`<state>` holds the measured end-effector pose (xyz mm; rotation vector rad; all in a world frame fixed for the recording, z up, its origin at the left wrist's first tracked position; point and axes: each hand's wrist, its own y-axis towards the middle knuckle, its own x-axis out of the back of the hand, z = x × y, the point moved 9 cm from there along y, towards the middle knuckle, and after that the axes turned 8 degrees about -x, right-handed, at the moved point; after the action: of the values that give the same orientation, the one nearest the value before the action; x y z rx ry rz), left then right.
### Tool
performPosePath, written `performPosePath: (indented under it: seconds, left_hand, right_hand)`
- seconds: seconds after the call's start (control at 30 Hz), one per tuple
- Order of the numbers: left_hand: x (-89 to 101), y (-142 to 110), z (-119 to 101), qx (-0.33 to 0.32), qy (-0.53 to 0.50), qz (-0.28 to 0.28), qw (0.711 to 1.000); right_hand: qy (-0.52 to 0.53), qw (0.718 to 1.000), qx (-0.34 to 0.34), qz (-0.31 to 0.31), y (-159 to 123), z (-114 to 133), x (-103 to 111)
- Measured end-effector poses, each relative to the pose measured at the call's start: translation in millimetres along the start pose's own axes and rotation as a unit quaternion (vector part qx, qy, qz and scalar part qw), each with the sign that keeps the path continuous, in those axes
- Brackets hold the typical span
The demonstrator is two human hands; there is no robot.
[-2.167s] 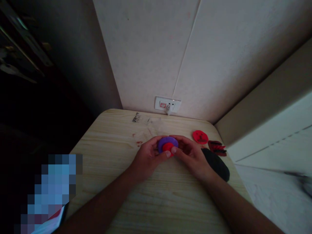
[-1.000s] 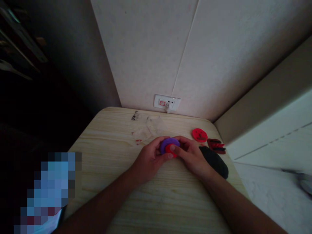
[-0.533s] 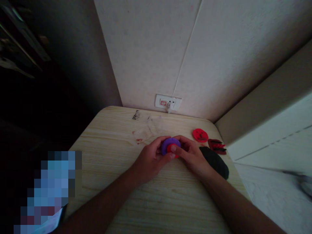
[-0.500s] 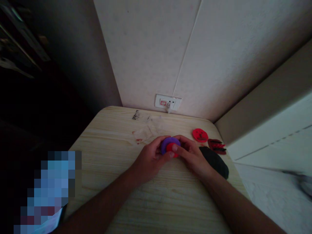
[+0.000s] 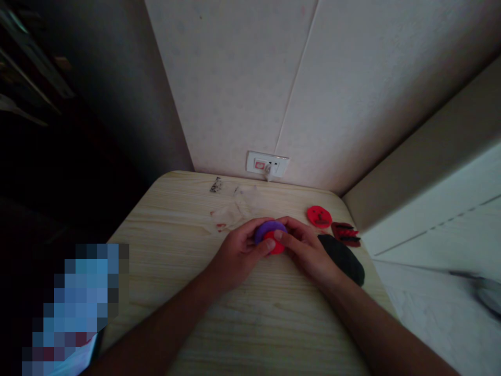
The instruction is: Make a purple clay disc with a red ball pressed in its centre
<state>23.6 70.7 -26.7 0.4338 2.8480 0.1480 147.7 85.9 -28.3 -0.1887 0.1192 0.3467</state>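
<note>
A round purple modelling clay disc point(image 5: 270, 226) is held between both my hands above the table. On its near side lies a smaller red clay piece point(image 5: 277, 247). My left hand point(image 5: 237, 256) is closed round the left edge, its thumb on the red clay. From the right, my right hand point(image 5: 309, 249) grips the same pieces, and its thumb also touches the red clay. My other fingers go behind the disc and are partly hidden. Close to my right forearm lies a dark oval clay slab point(image 5: 343, 261).
Behind the slab are a red disc with a face-like pattern point(image 5: 319, 216) and a brown piece with red and black strips point(image 5: 346, 234). Dark and reddish smears mark the wooden table point(image 5: 164, 235). A wall socket point(image 5: 267, 165) holds a plug. A pixelated screen point(image 5: 84, 292) stands at left.
My left thumb has moved up and left on the red clay, and more of the red shows below my thumbs. The whole view has shifted slightly.
</note>
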Motion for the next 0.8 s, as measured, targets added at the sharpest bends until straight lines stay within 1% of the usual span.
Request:
performPosePath:
  seconds: [0.17, 0.33, 0.43, 0.5, 0.67, 0.8]
  left_hand:
    - [0.6, 1, 0, -0.004, 0.002, -0.002, 1.0]
    - [-1.5, 1, 2, -0.002, -0.004, 0.014, 1.0]
    - [-0.2, 0, 4, 0.003, -0.007, 0.009, 1.0]
    - [0.2, 0, 3, -0.004, 0.009, 0.011, 1.0]
    - [-3.9, -2, -4, -0.041, 0.09, 0.041, 0.994]
    - [-4.8, -3, -7, -0.051, 0.1, 0.044, 0.993]
  right_hand:
    - [0.018, 1.0, -0.009, 0.013, 0, 1, -4]
    - [0.007, 1.0, -0.007, -0.015, 0, 1, -1]
    - [0.034, 0.999, -0.014, -0.007, 0, -2, -1]
    - [0.041, 0.999, -0.02, 0.001, 0, -3, -2]
    - [-0.01, 1.0, -0.019, -0.017, 0, 2, -2]
    - [-0.017, 0.999, -0.021, -0.02, -1, 3, -3]
